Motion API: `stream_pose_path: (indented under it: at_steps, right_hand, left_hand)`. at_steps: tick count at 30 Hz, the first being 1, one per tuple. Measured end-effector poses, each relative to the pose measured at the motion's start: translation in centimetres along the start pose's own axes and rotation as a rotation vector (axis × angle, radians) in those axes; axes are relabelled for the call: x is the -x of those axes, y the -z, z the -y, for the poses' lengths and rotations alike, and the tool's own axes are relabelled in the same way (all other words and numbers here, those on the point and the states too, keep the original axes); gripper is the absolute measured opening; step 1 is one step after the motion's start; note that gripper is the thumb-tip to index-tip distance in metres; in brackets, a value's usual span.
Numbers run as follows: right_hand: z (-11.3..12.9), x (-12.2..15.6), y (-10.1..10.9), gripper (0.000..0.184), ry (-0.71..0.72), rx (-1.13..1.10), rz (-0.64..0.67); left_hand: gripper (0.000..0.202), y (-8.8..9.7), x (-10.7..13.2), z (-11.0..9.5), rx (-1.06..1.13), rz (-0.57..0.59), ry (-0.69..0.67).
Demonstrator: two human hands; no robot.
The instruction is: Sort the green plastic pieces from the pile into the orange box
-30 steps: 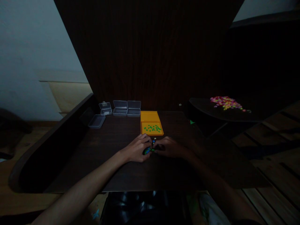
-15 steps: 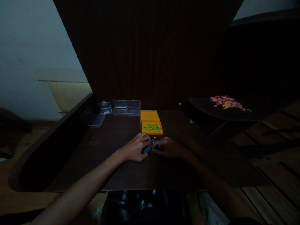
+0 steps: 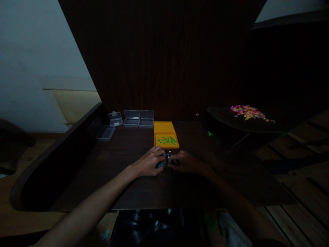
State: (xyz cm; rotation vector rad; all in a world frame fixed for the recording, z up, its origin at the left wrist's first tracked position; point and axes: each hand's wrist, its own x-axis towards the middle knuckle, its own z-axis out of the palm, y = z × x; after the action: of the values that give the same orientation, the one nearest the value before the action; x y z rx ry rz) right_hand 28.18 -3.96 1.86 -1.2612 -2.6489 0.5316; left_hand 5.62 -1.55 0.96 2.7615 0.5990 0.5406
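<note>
Both my hands meet over the dark table, just in front of an open yellow box (image 3: 157, 145). My left hand (image 3: 152, 161) is closed, its fingers curled round a cluster of small blue and green pieces (image 3: 161, 164); the fingers hide part of it. Across a narrow gap, my right hand (image 3: 183, 162) is pinched, with a tiny green piece (image 3: 168, 165) at its fingertips. Small blue and white pieces (image 3: 168, 155) lie between the hands, on the box side. Several green bits (image 3: 167, 140) are scattered inside the yellow box. Dim light blurs the fine detail.
Clear plastic cases (image 3: 138, 122) stand open at the back left, with a smaller case (image 3: 115, 119) and a shallow tray (image 3: 106, 133) beside them. A heap of pink, red and yellow pieces (image 3: 248, 112) rests on the dark shelf at right. A green scrap (image 3: 210, 133) lies nearby.
My right hand has shifted slightly right, widening the gap from my left hand. The left fingers have moved a little over the blue and green cluster. A green speck now shows below the left hand.
</note>
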Motion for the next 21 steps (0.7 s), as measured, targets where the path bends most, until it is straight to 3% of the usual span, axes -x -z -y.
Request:
stream_pose_path:
  at_steps: [21]
  right_hand:
    - [-0.19,0.24,0.25,0.018,-0.027,0.023,0.011]
  left_hand:
    - [0.019,0.23,-0.36,-0.34,0.049,0.018,0.01]
